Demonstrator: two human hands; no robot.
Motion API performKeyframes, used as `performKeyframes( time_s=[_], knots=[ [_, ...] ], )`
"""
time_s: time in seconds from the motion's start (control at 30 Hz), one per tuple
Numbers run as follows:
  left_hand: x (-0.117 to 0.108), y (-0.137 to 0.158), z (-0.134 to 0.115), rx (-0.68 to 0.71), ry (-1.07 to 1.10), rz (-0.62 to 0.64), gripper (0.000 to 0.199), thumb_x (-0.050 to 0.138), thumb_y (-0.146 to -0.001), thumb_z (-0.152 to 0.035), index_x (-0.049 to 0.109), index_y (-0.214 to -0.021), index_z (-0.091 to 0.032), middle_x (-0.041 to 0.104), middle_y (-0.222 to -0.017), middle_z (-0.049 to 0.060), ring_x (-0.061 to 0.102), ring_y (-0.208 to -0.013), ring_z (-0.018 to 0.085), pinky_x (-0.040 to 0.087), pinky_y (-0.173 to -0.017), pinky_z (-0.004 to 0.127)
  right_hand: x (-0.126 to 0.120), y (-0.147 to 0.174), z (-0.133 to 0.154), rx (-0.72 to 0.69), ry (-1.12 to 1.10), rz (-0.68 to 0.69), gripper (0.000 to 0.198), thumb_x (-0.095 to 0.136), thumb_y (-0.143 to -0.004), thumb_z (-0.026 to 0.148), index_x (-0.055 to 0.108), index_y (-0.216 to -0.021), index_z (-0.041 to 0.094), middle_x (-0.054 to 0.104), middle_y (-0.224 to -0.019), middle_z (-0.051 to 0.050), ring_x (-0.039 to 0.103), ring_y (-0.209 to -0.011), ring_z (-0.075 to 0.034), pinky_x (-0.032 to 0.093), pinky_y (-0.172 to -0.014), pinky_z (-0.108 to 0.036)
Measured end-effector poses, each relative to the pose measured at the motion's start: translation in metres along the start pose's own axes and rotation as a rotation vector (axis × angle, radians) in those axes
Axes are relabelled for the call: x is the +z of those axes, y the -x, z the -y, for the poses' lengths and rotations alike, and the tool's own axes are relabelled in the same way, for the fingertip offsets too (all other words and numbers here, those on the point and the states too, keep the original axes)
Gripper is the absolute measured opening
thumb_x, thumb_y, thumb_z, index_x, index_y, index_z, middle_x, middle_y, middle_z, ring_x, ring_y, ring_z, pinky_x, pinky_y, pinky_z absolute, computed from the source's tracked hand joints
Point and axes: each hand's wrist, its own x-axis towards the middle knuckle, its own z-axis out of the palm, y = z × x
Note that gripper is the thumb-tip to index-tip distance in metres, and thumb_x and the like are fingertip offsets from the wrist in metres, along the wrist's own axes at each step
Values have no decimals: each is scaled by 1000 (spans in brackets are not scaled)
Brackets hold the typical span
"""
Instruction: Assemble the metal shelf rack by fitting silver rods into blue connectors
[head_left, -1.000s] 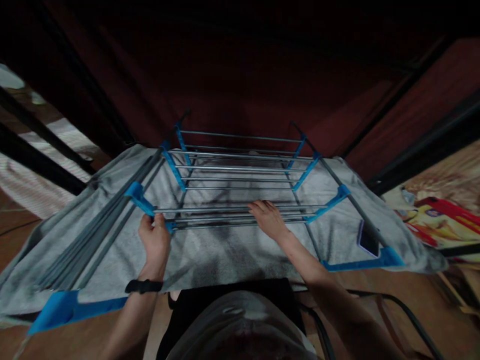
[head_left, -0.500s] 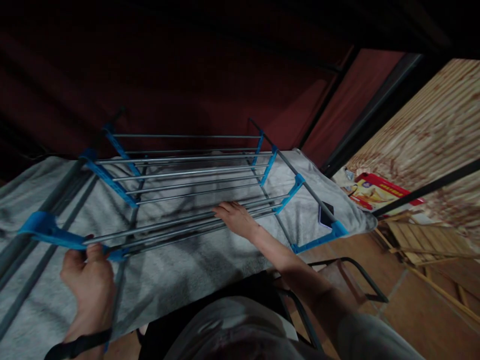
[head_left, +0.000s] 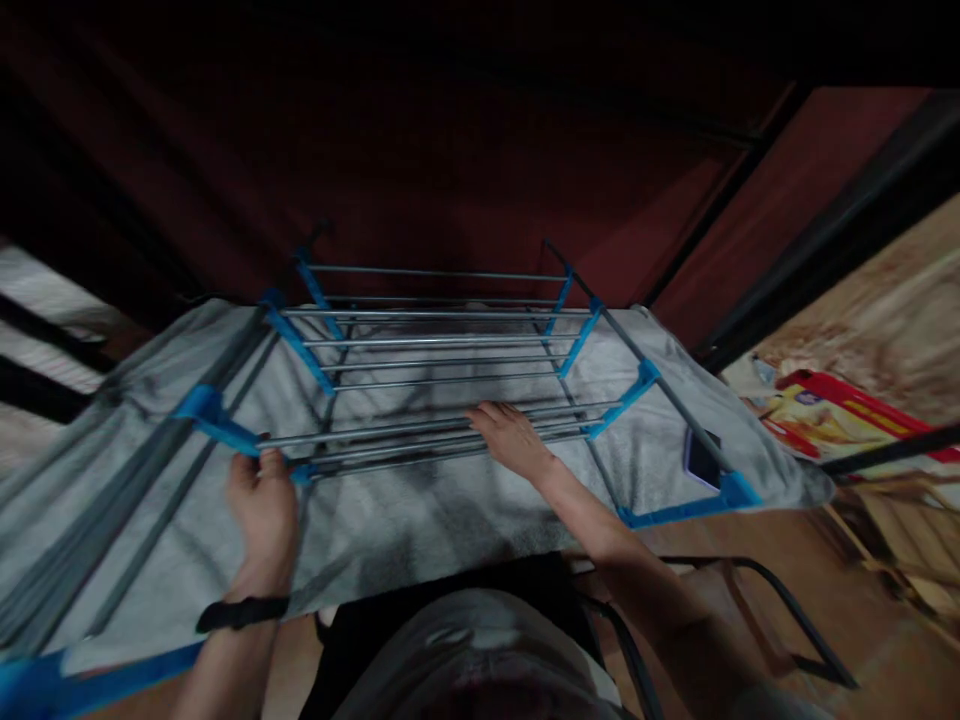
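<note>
A rack frame of grey metal tubes and blue plastic brackets lies on a grey blanket [head_left: 420, 510]. My left hand [head_left: 262, 505] is closed at the left end of the nearer row of rods, with thumb and fingers pinching a metal rod [head_left: 360, 432] beside its blue bracket [head_left: 225, 428]. My right hand [head_left: 514, 437] rests over the same row near its middle, its fingers curled round the rods; their tips are hidden. At the right end, these rods meet another blue bracket [head_left: 626, 400]. Farther back, more rods [head_left: 442, 341] span between blue brackets.
A dark phone [head_left: 703, 458] lies on the blanket by the right tubes. Loose grey tubes [head_left: 97, 520] lie at the left. Beyond the right edge are a red and yellow box [head_left: 840, 415] and a wooden slatted piece [head_left: 911, 530]. A black-framed chair [head_left: 780, 600] stands close by.
My view has swung left, so the rack sits farther right and a blue bracket shows at the lower left. Both hands keep their places on the rods.
</note>
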Motion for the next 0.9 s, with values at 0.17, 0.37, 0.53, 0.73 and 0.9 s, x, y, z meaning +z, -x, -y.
performKeyframes(
  time_s=[0.17,0.37,0.53,0.73,0.9],
  knots=[
    [1,6,-7,-52,99,-4,16,55,-91,-33,58,-88,-18,54,-77,-3,48,-70,14,40,-64,25,9,3,-3,-15,22,-89,27,47,-105,22,67,-123,19,70,-110,-10,65,-94,-21,49,-91,-37],
    [2,8,2,-12,135,-37,25,56,-91,-41,61,-94,-18,58,-82,-1,51,-73,15,42,-68,26,11,0,-4,-55,3,-134,27,48,-106,28,70,-118,18,73,-103,-8,65,-87,-21,49,-85,-36],
    [3,8,3,15,56,-54,24,52,-93,-41,60,-90,-18,55,-76,-1,49,-70,15,40,-67,27,13,-1,-2,-64,22,-139,26,48,-106,27,70,-116,17,73,-100,-8,65,-86,-21,48,-85,-36],
    [4,7,6,14,69,-55,23,52,-92,-40,59,-88,-18,54,-75,-1,49,-70,16,40,-68,27,11,-1,-2,-70,42,-144,27,48,-106,28,70,-116,18,74,-100,-8,64,-85,-21,46,-85,-36],
    [5,6,9,6,103,-54,22,54,-92,-39,60,-89,-18,55,-76,-1,49,-70,15,42,-67,27,10,-1,-1,-75,53,-143,25,49,-105,26,70,-115,16,74,-99,-9,63,-85,-21,45,-84,-36]
  ],
)
